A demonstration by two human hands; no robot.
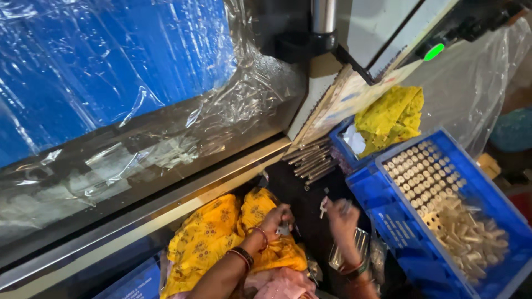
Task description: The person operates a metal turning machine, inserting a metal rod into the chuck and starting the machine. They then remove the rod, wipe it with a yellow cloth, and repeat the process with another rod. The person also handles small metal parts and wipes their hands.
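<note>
My left hand [277,219] rests over a crumpled yellow patterned cloth [221,238] and pinches a small metal part; red bangles ring its wrist. My right hand [342,217], blurred, is raised just left of a blue plastic crate [388,205] and holds a small metal piece near its fingertips. A small pale part [323,206] shows between the two hands. The crate holds a perforated tray of upright cylindrical metal pieces [421,174] and a loose heap of similar pieces [471,243].
A machine door wrapped in clear plastic over blue panels [111,83] fills the left. Several metal rods [313,160] lie on the dark surface. A second blue bin holds a yellow cloth [390,116]. A green light [434,52] glows top right.
</note>
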